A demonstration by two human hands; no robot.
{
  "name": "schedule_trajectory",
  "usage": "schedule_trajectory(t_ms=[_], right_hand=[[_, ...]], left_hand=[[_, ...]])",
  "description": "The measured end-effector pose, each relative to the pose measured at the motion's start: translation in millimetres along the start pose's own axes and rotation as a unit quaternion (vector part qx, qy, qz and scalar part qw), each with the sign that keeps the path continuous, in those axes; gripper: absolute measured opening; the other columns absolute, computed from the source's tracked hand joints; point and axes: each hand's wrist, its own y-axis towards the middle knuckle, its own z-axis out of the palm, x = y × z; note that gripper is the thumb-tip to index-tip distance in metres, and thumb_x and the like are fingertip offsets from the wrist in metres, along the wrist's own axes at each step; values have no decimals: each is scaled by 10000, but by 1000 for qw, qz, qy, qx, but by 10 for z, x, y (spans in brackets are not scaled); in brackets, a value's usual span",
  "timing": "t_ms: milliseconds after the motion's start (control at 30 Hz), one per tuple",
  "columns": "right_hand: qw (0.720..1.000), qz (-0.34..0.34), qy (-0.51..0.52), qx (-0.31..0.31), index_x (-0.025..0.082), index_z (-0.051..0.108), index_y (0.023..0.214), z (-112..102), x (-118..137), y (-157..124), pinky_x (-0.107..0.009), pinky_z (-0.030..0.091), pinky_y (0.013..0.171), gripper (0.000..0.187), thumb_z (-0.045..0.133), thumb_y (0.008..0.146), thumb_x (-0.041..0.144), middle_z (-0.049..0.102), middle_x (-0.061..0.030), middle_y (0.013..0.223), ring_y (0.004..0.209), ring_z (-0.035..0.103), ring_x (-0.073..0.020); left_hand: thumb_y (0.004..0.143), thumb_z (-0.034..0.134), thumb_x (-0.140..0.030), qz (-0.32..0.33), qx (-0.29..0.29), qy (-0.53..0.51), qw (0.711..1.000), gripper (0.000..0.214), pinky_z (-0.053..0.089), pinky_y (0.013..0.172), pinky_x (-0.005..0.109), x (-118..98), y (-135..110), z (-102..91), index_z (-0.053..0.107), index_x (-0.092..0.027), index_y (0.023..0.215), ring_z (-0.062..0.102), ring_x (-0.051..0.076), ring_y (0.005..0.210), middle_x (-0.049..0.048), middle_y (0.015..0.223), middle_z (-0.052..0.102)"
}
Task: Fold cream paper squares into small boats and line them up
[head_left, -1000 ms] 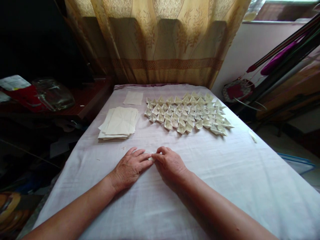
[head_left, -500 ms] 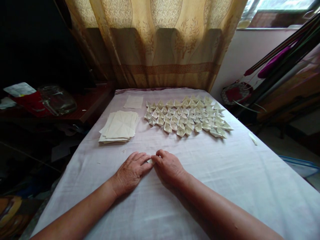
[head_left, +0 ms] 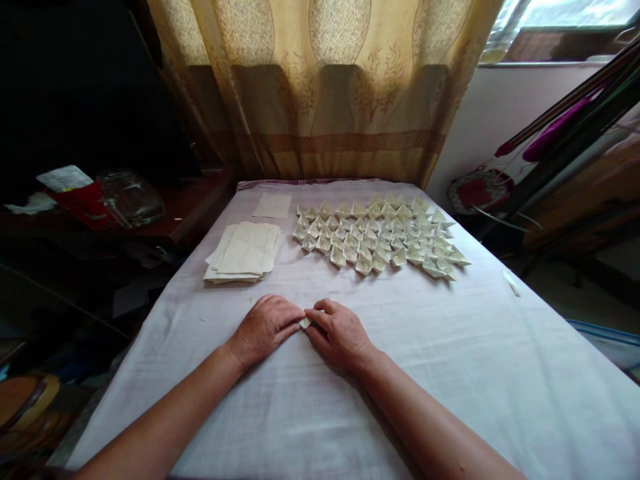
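At the far left, a red packet with a pale paper tucked in its top stands beside a clear jar, both on a dark cabinet. Next comes the surface, spread with a white cloth. On its left side lies a loose stack of pale sheets, edges uneven; just beyond, 1 sheet lies flat on its own.

Near the middle, the left hand rests low, thumb and fingertips gripping the left side of a small folded piece. The right hand pinches its right side between thumb and fingers. The piece sits between the 2 hands, mostly hidden by them.

Farther off and to the right, many folded paper boats stand close together in rough rows, points up. A white scrap lies near the right edge.
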Motion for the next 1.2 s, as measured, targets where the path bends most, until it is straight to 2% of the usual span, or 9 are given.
schedule_trajectory(t_ms=[267,500,633,700,767,867,1000,1100,1200], right_hand=[[1000,9,16,-15,225,732,1034,41,-33,20,-264,459,737,275,507,989,378,663,-67,956,810,619,-170],[998,-4,53,-17,215,699,1121,32,-79,5,-269,459,770,284,460,994,301,678,-77,976,845,629,-177],[996,-13,80,-34,171,662,1114,53,-90,-13,-281,452,736,266,575,926,338,691,-74,903,796,624,-189],[994,8,97,-47,171,661,1021,71,-78,-14,-273,441,701,226,625,892,353,690,-61,849,749,613,-181],[989,26,133,-66,189,654,917,87,-63,-8,-253,429,677,157,600,909,337,683,-40,800,710,601,-159],[975,48,199,-84,202,643,821,103,-53,6,-228,415,634,173,546,925,299,658,-13,721,646,575,-132],[956,79,265,-100,194,644,807,99,-56,23,-215,410,591,162,528,890,272,631,6,664,598,548,-121],[949,88,287,-100,193,645,802,75,-45,36,-210,409,584,162,523,874,271,624,16,648,587,537,-114],[948,104,291,-78,188,639,763,39,-25,49,-204,380,548,192,547,871,317,596,29,610,556,503,-102]], left_hand=[[889,671,-279,-14,-13,-38,999,182,461,896,355,46,-15,39,664,-223,1062,644,209,988,37,1024,728],[963,561,-319,-7,-77,-36,996,152,487,823,315,14,10,101,657,-206,997,658,184,868,41,931,728],[985,505,-318,-33,-115,-43,992,204,487,751,284,-5,19,110,667,-201,943,647,168,769,33,824,713],[981,504,-320,-39,-113,-52,991,221,476,719,274,-32,23,108,668,-197,897,634,165,736,28,785,697],[964,530,-322,-53,-99,-76,991,216,467,696,265,-62,28,101,669,-197,856,625,160,712,18,754,685],[918,575,-318,-98,-75,-136,983,180,466,682,254,-84,36,85,687,-201,841,627,154,697,8,742,687],[861,607,-324,-163,-57,-229,958,179,488,701,250,-70,46,73,728,-194,885,656,168,743,23,804,725],[843,604,-335,-198,-55,-279,938,202,488,683,243,-67,54,72,727,-175,838,655,166,728,23,774,720],[828,593,-328,-209,-45,-291,933,207,473,654,239,-85,62,55,707,-167,763,632,159,690,14,714,693]])
